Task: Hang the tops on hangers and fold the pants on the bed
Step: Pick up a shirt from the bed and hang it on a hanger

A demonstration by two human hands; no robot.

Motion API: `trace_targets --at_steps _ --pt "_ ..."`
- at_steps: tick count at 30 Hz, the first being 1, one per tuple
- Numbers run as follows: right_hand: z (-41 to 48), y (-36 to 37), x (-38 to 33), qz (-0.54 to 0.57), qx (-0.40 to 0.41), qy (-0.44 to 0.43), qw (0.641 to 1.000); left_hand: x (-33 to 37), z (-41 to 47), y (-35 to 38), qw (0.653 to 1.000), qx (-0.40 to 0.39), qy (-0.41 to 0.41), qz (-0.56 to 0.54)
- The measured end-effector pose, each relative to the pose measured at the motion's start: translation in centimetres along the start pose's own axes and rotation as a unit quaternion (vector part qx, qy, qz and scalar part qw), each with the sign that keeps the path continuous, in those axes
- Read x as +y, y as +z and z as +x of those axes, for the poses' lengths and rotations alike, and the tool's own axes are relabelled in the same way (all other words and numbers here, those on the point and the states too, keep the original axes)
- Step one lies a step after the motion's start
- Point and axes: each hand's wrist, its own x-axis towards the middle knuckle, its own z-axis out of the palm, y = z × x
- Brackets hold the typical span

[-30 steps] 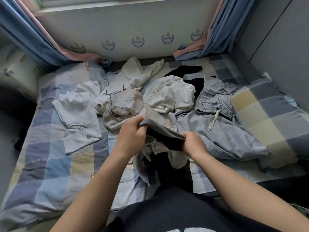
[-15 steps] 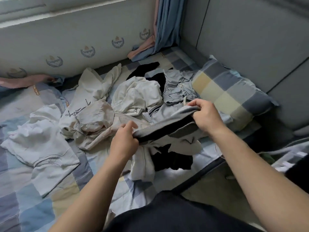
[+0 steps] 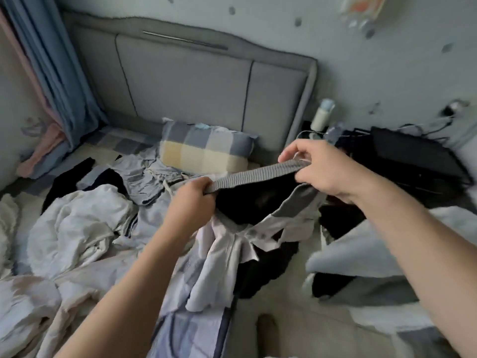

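I hold a garment (image 3: 232,251) with a grey ribbed band, a black inside and pale fabric hanging below it. My left hand (image 3: 192,200) grips the band's left end and my right hand (image 3: 320,169) pinches its right end, so the band is stretched between them above the bed's edge. Several other clothes lie crumpled on the bed: a white top (image 3: 77,228), grey shorts (image 3: 144,174) with a drawstring, and a black piece (image 3: 69,177).
A checked pillow (image 3: 204,148) leans against the grey padded headboard (image 3: 191,83). Blue and pink curtains (image 3: 49,81) hang at the left. To the right stand a black case (image 3: 413,156), cables and a white bottle (image 3: 322,115). More folded fabric (image 3: 361,249) lies at the lower right.
The view has swung right towards the headboard. Both hands have lifted the garment off the pile and moved it right, pulling the grey band taut.
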Motion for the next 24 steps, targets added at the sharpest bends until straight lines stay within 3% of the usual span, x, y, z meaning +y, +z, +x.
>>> trace_targets --at_steps 6,12,14,18,22,24 --pt "-9.4 -11.4 2.0 -0.122 0.140 0.087 0.979 12.6 1.6 1.2 0.975 -0.089 0.095 -0.181" --pt "-20.7 -21.2 4.7 -0.208 0.277 0.196 0.918 27.0 -0.8 4.9 0.908 -0.242 0.131 -0.316" --pt "-25.0 -24.1 5.8 -0.144 0.314 0.206 0.916 31.9 -2.3 6.6 0.892 -0.272 0.149 -0.328" --pt "-32.9 -29.4 7.4 0.093 0.394 0.191 0.894 40.9 -5.3 10.4 0.867 -0.315 0.219 -0.317" --pt "-39.0 -35.3 8.3 0.157 0.447 0.121 0.872 49.6 -9.0 14.5 0.841 -0.341 0.282 -0.312" --pt "-41.3 -38.4 8.8 0.145 0.477 0.093 0.862 53.7 -10.7 16.0 0.812 -0.353 0.369 -0.283"
